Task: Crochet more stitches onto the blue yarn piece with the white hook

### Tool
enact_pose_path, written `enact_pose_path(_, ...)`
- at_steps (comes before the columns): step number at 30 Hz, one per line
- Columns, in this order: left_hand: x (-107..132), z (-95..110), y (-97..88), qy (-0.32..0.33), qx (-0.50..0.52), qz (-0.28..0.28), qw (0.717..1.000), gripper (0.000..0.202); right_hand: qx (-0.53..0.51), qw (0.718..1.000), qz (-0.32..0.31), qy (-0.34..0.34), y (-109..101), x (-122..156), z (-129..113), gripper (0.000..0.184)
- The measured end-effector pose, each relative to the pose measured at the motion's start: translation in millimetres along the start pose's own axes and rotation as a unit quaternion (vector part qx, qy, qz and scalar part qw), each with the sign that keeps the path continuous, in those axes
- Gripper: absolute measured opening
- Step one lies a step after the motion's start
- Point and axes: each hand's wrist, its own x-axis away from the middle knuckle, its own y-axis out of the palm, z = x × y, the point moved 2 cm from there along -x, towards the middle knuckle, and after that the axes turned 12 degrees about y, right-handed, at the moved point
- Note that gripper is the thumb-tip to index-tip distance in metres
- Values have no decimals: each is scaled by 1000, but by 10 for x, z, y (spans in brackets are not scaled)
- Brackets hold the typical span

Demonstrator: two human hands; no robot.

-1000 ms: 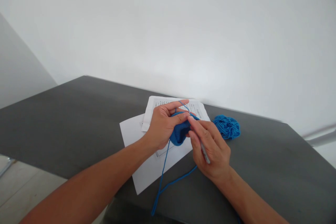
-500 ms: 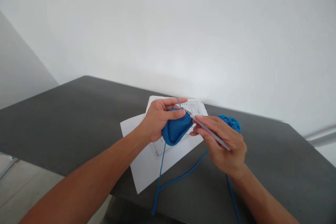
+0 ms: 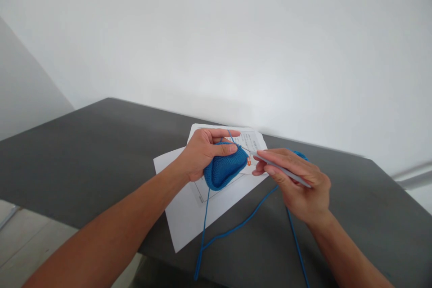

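Observation:
My left hand point(image 3: 202, 150) pinches the top edge of a blue crochet piece point(image 3: 224, 166), thumb in front, with the index finger stretched out above it. A strand of blue yarn point(image 3: 206, 218) passes by that finger, and another hangs below the piece toward the table edge. My right hand point(image 3: 300, 184) is closed round a grey-handled crochet hook point(image 3: 283, 170), its thin metal tip pointing left at the piece's upper edge. Whether the tip sits in a stitch I cannot tell. A small orange stitch marker point(image 3: 249, 161) hangs at the right edge of the piece.
Printed white sheets point(image 3: 180, 222) lie on the dark grey table point(image 3: 111, 153) under my hands. Behind my right hand a blue yarn ball point(image 3: 301, 155) shows in part. A white wall point(image 3: 216, 45) rises along the table's far side.
My right hand has drawn the hook back to the right and slightly down. The crochet piece has shifted a little left, and the orange marker now shows at its edge.

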Motion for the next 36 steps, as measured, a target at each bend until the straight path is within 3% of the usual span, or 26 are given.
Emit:
enact_pose_path(9,-4,21,-54,-26,-46,-1,999,53,-24,1000,-8,12,-43,-28,3,40)
enact_pose_path(20,-32,81,-141,-37,-134,-48,989,39,21,999,-49,-5,-127,-52,-57,41)
enact_pose_path(26,-35,92,-143,-17,-140,-68,988,18,16,998,-55,10,-150,-61,-97,37)
enact_pose_path(36,-30,126,-161,-24,-164,-90,982,17,28,997,-76,2,-176,-81,-104,37)
